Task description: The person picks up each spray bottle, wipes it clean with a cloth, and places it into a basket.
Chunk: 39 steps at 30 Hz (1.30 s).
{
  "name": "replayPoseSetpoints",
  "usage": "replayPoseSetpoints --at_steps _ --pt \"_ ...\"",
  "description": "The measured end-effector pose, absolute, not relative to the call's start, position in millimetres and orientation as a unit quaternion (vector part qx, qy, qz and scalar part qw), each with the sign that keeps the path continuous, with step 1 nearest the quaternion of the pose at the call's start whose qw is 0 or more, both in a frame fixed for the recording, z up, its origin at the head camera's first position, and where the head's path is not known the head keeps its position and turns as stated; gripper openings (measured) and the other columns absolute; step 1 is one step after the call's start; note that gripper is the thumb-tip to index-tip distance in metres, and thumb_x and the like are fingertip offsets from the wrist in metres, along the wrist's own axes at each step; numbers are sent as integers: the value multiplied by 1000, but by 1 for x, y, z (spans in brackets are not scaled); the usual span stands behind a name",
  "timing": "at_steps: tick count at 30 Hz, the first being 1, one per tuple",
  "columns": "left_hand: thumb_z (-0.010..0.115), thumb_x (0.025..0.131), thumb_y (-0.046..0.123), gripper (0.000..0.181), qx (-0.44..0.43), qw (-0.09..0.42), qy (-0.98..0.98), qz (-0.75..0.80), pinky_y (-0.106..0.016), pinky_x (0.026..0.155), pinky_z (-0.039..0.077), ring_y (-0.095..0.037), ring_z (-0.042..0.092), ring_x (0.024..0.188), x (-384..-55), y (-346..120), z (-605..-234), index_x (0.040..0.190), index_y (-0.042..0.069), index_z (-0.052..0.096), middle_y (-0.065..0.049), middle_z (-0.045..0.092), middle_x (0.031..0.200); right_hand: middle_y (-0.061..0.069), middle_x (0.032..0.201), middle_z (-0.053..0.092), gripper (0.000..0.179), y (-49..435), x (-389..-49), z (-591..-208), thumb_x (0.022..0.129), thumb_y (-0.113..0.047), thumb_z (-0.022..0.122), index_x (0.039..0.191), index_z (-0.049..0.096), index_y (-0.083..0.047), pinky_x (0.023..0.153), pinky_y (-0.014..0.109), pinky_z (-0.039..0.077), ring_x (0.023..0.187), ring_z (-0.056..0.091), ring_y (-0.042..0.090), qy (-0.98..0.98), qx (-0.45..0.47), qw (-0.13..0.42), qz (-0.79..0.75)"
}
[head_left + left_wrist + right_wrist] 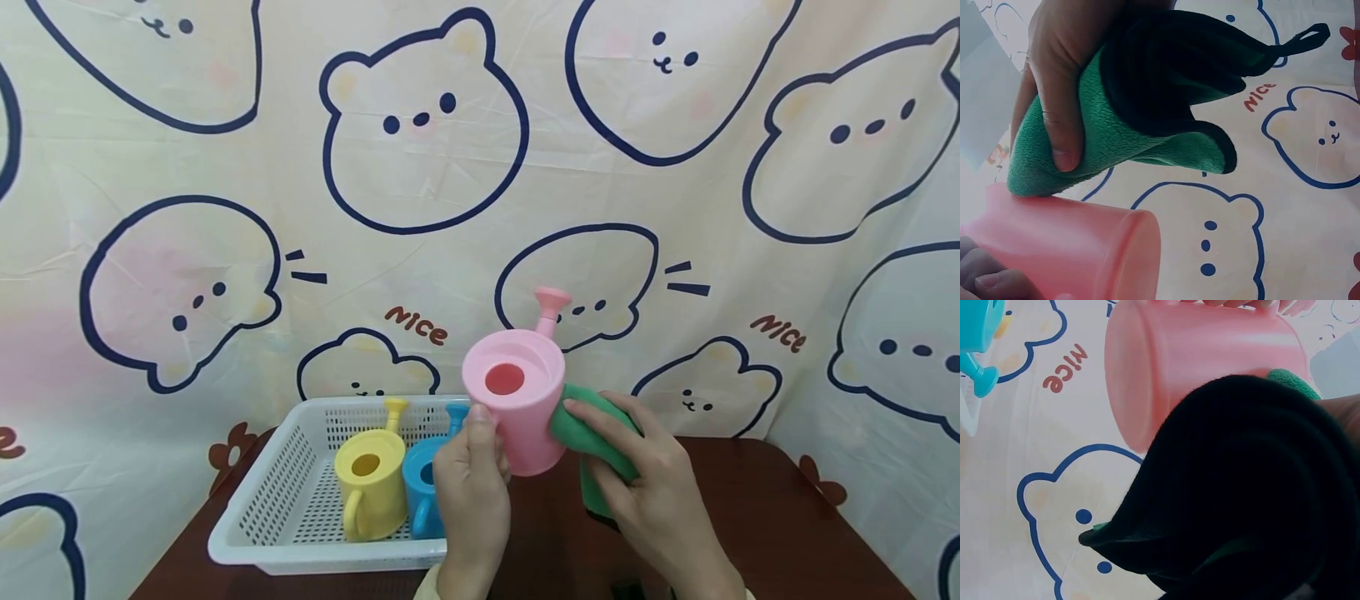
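Note:
A pink toy watering can (525, 400) is held up above the table, its spout pointing up and away. My left hand (474, 492) grips it by the handle side, the thumb near the top rim. In my right hand (652, 492) is a folded green cloth (596, 429), pressed against the can's right side. The left wrist view shows the cloth (1100, 119) with a dark edge and a hanging loop, bunched under the right fingers on the can's wall (1079, 237). Dark cloth (1241, 481) fills much of the right wrist view, overlapping the pink can (1210, 356).
A white perforated basket (258, 517) stands on the dark brown table (787, 517) at the left. Inside it are a yellow watering can (382, 467) and a blue watering can (423, 492), partly behind my left hand. A curtain with bear drawings (427, 175) hangs behind.

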<state>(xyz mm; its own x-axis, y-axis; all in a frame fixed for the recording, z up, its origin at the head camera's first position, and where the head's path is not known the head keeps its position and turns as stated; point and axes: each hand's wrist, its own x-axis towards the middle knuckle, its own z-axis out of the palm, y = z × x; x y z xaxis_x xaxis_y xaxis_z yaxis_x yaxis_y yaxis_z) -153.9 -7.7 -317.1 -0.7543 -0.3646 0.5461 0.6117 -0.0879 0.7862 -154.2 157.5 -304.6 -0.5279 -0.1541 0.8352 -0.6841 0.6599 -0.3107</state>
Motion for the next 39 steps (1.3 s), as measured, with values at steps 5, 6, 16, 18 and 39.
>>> replayPoseSetpoints --at_steps 5,6,16,18,39 --pt "48 112 21 55 -101 328 -595 -727 -24 44 34 -13 40 48 -154 -5 -318 63 -2 44 -15 42 54 3 131 68 65 157 -153 -304 80 12 80 130 75 -29 84 30 62 102 67 16 -804 256 426 326" --pt "48 112 20 55 -101 329 -596 -726 -24 44 34 -12 41 48 -154 -4 -318 62 -2 44 -16 43 54 4 131 68 65 157 -153 -304 80 12 81 130 75 -29 84 30 62 102 66 16 -803 254 428 327" --pt "50 112 23 50 -74 333 -628 -699 -23 45 37 -7 43 50 -151 3 -319 65 4 49 -9 47 54 3 130 68 64 152 -152 -304 80 14 79 130 75 -26 95 4 45 105 63 12 -785 252 440 355" --pt "49 112 21 49 -77 338 -630 -695 -22 45 37 -6 43 50 -150 4 -320 66 5 50 -10 48 54 3 130 67 64 151 -151 -304 81 13 79 130 75 -26 95 4 46 106 62 11 -786 250 438 357" --pt "45 113 12 46 -108 397 -587 -698 -25 44 34 -15 42 50 -150 4 -323 67 4 47 -9 43 55 -1 130 67 71 143 -149 -307 79 12 81 131 74 -35 87 40 64 103 67 12 -821 255 386 334"
